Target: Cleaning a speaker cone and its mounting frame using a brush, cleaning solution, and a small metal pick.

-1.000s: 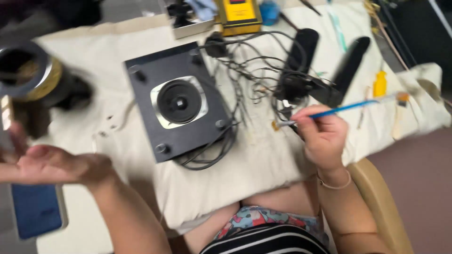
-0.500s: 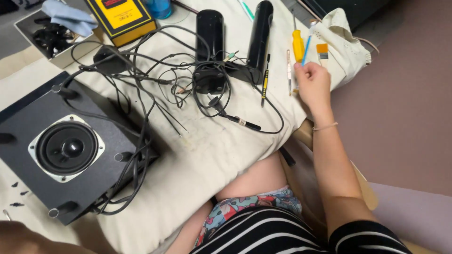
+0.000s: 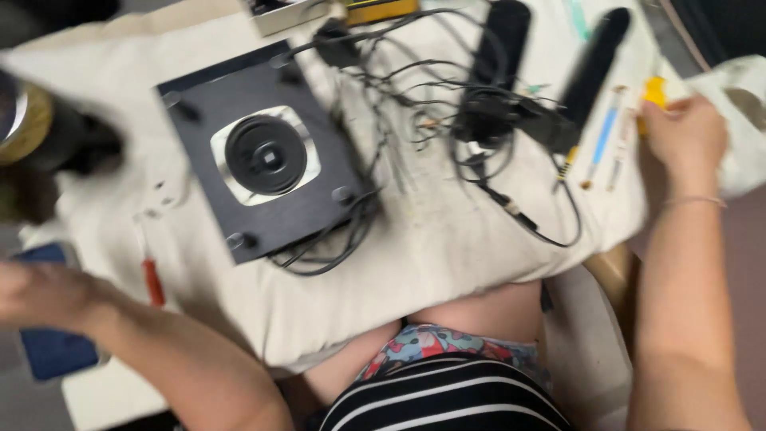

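At the cloth's right edge, right hand [image 3: 685, 137], fingers on a yellow-handled tool [image 3: 654, 92]; left-hand [image 3: 48, 294] fingers blurred, grip unclear.

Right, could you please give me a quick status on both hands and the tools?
Right hand on the yellow-handled tool, grip unclear. Left hand blurred above a blue flat thing, grip unclear. Cable tangle beside the speaker panel.

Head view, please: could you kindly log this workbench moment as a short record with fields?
Surface: cream cloth over the table
Centre: black speaker panel with round driver, lying flat
Behind it: tangle of black cables; two black cylinders
Right hand: at the cloth's right edge, touching a yellow-handled tool; grip unclear
Left hand: blurred, above a blue object
Near left forearm: red-handled screwdriver
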